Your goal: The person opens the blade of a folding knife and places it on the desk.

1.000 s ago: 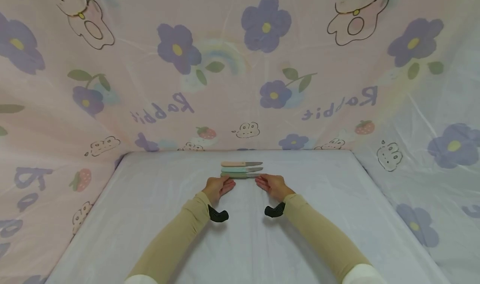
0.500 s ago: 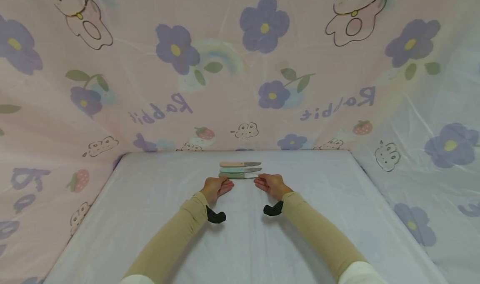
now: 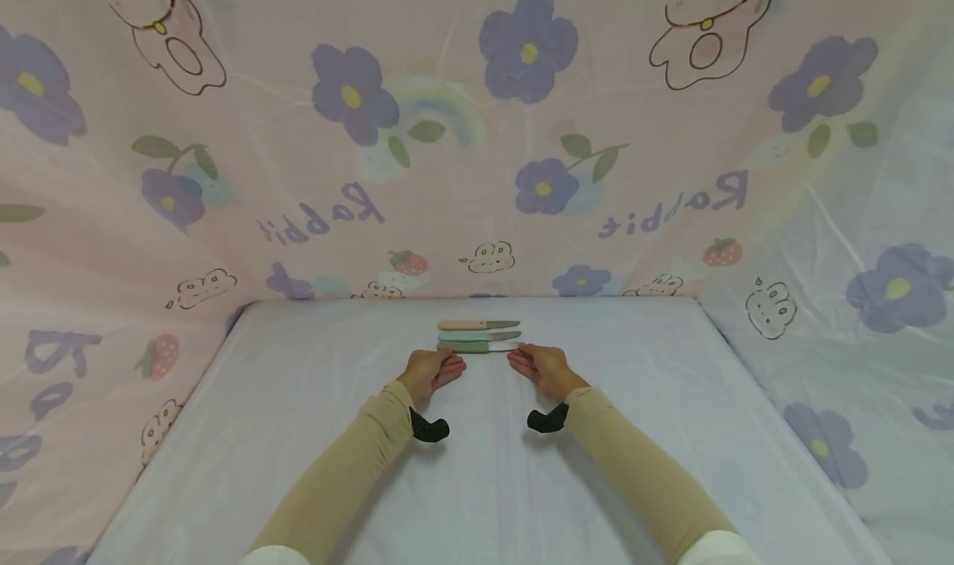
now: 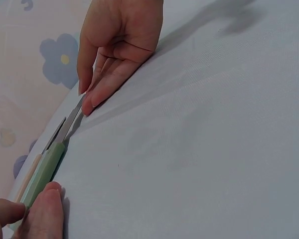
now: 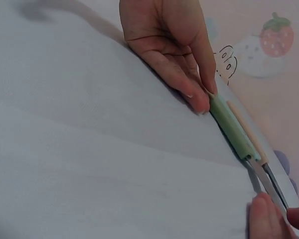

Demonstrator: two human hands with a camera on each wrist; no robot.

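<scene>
Three small knives lie side by side at the far part of the table, blades pointing right: a peach-handled knife [image 3: 460,325] at the back, a mint-handled knife [image 3: 462,336] in the middle and a green-handled knife [image 3: 465,348] in front. My left hand [image 3: 430,373] pinches the butt of the green handle between thumb and fingers. At the other end, my right hand [image 3: 549,371] pinches the tip of the same knife's blade, which the right wrist view shows between thumb and fingers [image 5: 264,219]. In the left wrist view the green handle [image 4: 51,162] partly covers the other two.
A white cloth covers the table [image 3: 484,482]. Behind it and at both sides hangs a pink patterned curtain [image 3: 447,176] with flowers and rabbits, meeting the table's far edge just beyond the knives. A black wrist piece [image 3: 430,427] juts from each sleeve.
</scene>
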